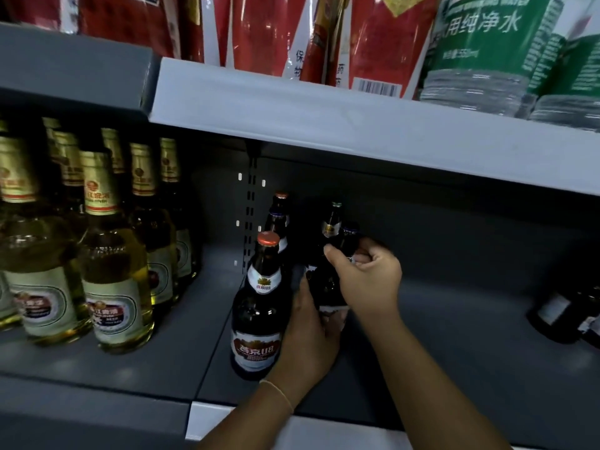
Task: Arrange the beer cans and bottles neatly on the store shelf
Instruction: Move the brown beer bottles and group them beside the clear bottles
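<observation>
Between both sets of curled fingers, a dark beer bottle (328,287) stands upright on the grey shelf (454,336), cap up; right hand (367,274) grips its neck, left hand (308,332) its body.

I am viewing a retail shop aisle. Grey metal shelving (373,125) with a slotted upright (250,203) in the back panel carries stock in rows. Clear gold-foiled bottles (113,254) stand grouped at the left. Dark beer bottles (259,306) occupy the middle bay. The upper tier holds red barcoded packets (373,43) and shrink-wrapped water bottles (487,53).
</observation>
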Tool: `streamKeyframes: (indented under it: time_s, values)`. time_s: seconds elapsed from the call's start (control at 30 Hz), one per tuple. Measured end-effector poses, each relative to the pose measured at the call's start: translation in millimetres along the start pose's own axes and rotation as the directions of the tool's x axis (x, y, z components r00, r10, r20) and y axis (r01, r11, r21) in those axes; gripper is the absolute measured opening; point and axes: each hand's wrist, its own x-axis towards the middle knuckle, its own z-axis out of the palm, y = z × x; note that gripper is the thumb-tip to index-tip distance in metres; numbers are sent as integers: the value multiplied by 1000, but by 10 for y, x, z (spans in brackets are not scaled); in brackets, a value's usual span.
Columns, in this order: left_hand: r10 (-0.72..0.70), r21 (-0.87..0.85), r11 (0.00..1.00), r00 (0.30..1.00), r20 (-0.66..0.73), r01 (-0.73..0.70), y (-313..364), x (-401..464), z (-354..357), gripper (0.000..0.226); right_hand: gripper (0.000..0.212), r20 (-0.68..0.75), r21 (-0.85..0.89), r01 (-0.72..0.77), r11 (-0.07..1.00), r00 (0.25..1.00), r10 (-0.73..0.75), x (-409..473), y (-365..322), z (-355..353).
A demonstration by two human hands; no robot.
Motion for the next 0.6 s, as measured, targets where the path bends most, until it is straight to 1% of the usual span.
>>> streamKeyframes:
  time_s: [0.1, 0.2, 0.23, 0.3, 0.33, 0.4, 0.5, 0.53, 0.6]
  values:
    - [34, 39, 999, 999, -24, -33, -35, -35, 16, 80, 53, 22, -10, 19, 1000, 1000, -19, 2, -4, 24]
    - [15, 63, 998, 1000, -8, -15, -92, -90, 44, 81, 44, 48, -17, 71, 997, 996, -70, -33, -47, -8]
    - [10, 76, 997, 1000, 2, -10, -115, -113, 55, 82, 43, 78, 4, 68, 998, 995, -68, -54, -63, -37]
    - [7, 88, 996, 1000, 25, -9, -164, -158, 76, 83, 37, 160, 114, 53, 992, 985, -71, -92, -43, -130]
    - [0, 86, 996, 999, 42, -4, -184, -180, 79, 85, 39, 207, 166, 31, 986, 976, -66, -107, 16, -191]
    - [-5, 97, 995, 998, 70, -2, -195, -220, 63, 86, 57, 309, 187, -27, 982, 950, -33, -140, 199, -332]
    - [7, 121, 993, 997, 78, -16, -220, -250, 44, 86, 78, 504, 168, -113, 979, 863, 13, -212, 529, -433]
    - [4, 123, 992, 996, 84, -15, -222, -255, 43, 86, 80, 546, 169, -145, 975, 837, 30, -251, 600, -423]
    - [-16, 130, 991, 996, 89, 4, -218, -263, 39, 84, 73, 550, 161, -164, 973, 834, 49, -317, 670, -364]
